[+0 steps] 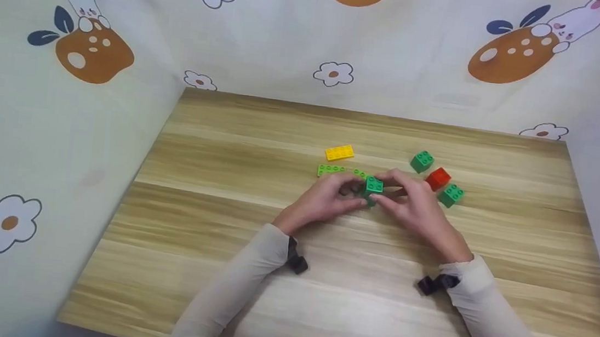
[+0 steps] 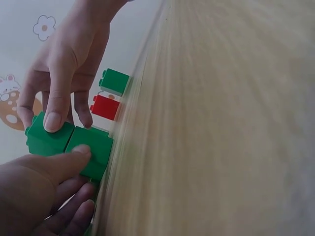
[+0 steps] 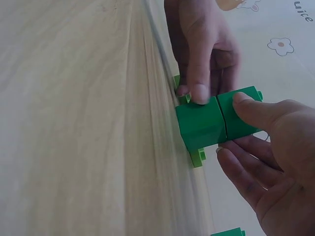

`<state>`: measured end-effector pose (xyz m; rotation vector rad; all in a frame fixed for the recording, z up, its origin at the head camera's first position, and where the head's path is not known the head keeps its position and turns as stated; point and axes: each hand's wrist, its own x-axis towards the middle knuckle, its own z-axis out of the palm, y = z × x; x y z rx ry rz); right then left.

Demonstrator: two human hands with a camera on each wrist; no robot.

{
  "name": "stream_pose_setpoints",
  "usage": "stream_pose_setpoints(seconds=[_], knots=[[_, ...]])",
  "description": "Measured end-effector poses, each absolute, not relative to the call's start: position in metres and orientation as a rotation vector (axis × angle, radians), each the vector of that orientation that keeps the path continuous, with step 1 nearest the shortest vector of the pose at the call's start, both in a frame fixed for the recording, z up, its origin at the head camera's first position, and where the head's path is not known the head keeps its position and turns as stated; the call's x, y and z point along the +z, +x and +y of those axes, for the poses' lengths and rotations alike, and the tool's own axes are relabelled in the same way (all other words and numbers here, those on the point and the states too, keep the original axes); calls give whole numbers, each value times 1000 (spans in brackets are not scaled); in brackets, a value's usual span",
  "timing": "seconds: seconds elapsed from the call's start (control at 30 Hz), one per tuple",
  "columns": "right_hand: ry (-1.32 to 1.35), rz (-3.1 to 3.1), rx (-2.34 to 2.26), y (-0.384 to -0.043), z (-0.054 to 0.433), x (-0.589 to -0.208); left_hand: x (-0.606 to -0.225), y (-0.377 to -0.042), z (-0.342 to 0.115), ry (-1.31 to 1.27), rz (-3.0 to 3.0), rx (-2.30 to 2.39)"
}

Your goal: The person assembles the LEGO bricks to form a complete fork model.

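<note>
Two green toy bricks stand one on top of the other between the hands, with only a thin seam between them. My left hand (image 1: pixel 327 196) pinches the lower green brick (image 3: pixel 199 123), its thumb flat against one side. From the right, my right hand (image 1: pixel 417 206) grips the upper green brick (image 1: pixel 374 184) between thumb and fingers. A light green studded plate (image 1: pixel 331 170) lies at the stack, partly covered by the left hand; its end shows under the lower brick in the right wrist view.
Beyond the light green plate lies a yellow studded plate (image 1: pixel 339 152). To the right of the right hand are a green brick (image 1: pixel 422 161), a red brick (image 1: pixel 438 179) and another green brick (image 1: pixel 451 195). The wooden table (image 1: pixel 220 194) meets patterned cloth walls at the back and sides.
</note>
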<state>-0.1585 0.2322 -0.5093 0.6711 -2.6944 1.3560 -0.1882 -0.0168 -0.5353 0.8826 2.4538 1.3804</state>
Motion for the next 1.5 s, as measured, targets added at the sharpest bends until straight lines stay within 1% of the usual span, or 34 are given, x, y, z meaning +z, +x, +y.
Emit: stream_pose_setpoints(seconds=[0.23,0.77,1.5], knots=[[673,-2672,1354,-158,232,-511,-536,-187,-17,860,2453,1416],[633,-2697,1368,-156,233,-511,-540,-186,-16,905,2471,1426],[631,-2677,1466,-158,232,-510,-538,-187,-16,866,2441,1448]])
